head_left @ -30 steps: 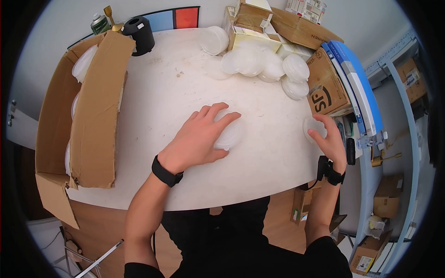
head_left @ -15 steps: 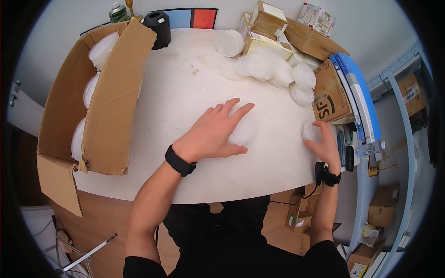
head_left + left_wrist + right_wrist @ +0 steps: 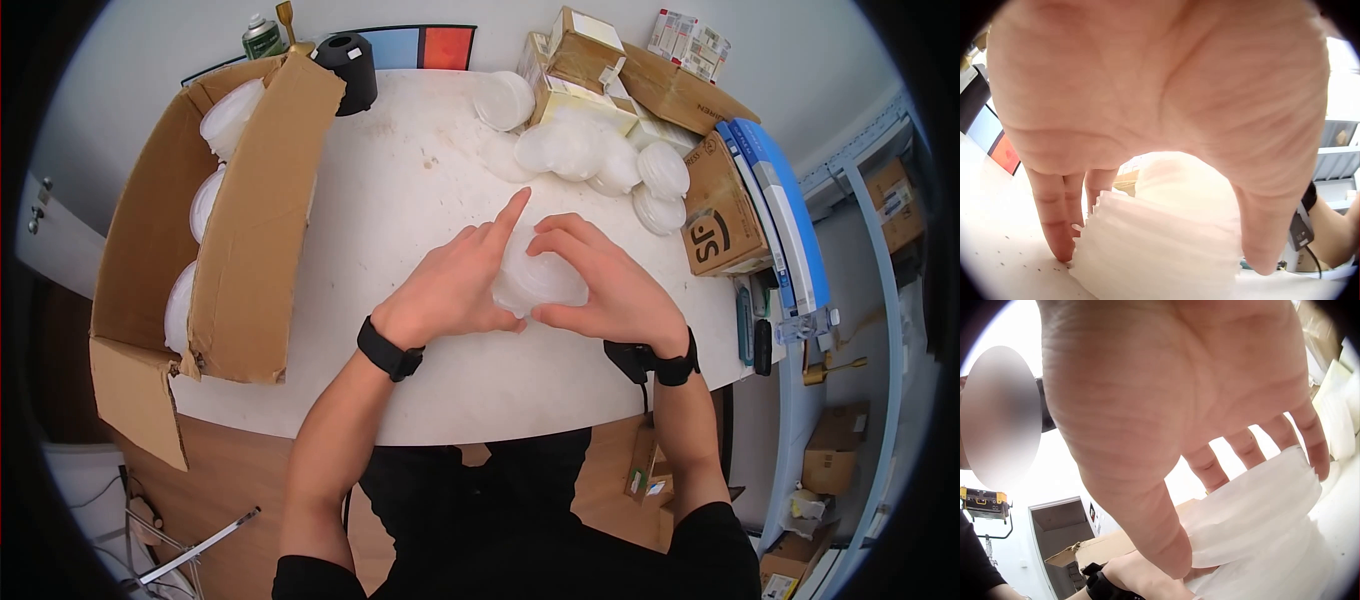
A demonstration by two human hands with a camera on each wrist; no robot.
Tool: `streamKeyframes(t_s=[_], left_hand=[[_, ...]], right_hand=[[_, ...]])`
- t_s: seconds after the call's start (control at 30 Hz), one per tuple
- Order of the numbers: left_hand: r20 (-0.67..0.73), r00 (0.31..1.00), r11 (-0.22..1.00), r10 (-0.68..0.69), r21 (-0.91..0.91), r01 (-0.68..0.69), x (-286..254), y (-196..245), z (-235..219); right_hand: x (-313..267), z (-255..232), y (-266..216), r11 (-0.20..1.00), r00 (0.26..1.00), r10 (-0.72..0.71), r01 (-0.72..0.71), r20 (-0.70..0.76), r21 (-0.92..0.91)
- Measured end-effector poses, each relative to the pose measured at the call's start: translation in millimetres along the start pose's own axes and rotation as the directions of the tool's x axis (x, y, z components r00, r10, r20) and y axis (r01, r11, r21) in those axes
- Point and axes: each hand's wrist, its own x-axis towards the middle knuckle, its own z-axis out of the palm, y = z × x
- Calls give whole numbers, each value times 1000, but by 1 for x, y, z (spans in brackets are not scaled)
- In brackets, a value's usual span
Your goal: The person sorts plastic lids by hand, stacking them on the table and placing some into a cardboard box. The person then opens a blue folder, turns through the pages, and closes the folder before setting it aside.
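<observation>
My left hand [image 3: 445, 275] straddles a stack of round translucent plastic lids [image 3: 1154, 250] on the table. Its fingers are mostly straight along one side of the stack and the thumb is on the other, with the index finger pointing away. My right hand [image 3: 620, 290] grips a second white, rounded plastic stack [image 3: 1254, 506] between thumb and curled fingers. This second stack is held right against the first, overlapping it in the head view. Both hands partly hide the stacks.
At the left stands a long open cardboard box [image 3: 255, 250] holding several white stacks. More round white plastic pieces [image 3: 580, 145] lie at the back, before small boxes [image 3: 585, 50]. An SF carton [image 3: 715, 230] and blue binders [image 3: 770, 190] line the right edge.
My right hand has moved from the table's right side to the middle, bringing its plastic stack up to my left hand. The left hand has stayed around its stack of lids.
</observation>
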Motion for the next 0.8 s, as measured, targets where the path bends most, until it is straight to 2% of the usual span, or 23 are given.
streamKeyframes(t_s=[0.1, 0.2, 0.33, 0.4, 0.63, 0.73, 0.8], left_hand=[[-72, 996, 998, 53, 47, -50, 1, -9, 5], [-90, 989, 993, 118, 10, -118, 1, -15, 3], [-4, 999, 999, 32, 3, -32, 2, -11, -4], [-38, 996, 996, 85, 19, -85, 3, -14, -1], [-11, 1000, 998, 22, 59, -22, 4, -5, 4], [-34, 996, 995, 88, 50, -86, 4, -8, 6], [7, 1000, 999, -11, 37, 11, 4, -3, 2]], right_hand=[[5, 11, 5, 999, 999, -36, 36, 16, -11], [8, 15, 7, 1000, 998, 1, -2, 64, 19], [9, 28, 19, 989, 1000, -23, 22, 6, 145], [10, 32, 27, 977, 998, -49, 55, -36, 205], [2, 32, 45, 914, 996, -78, 92, -50, 396], [-2, 32, 51, 875, 994, -97, 109, -49, 473], [-3, 31, 55, 855, 993, -101, 117, -59, 505]])
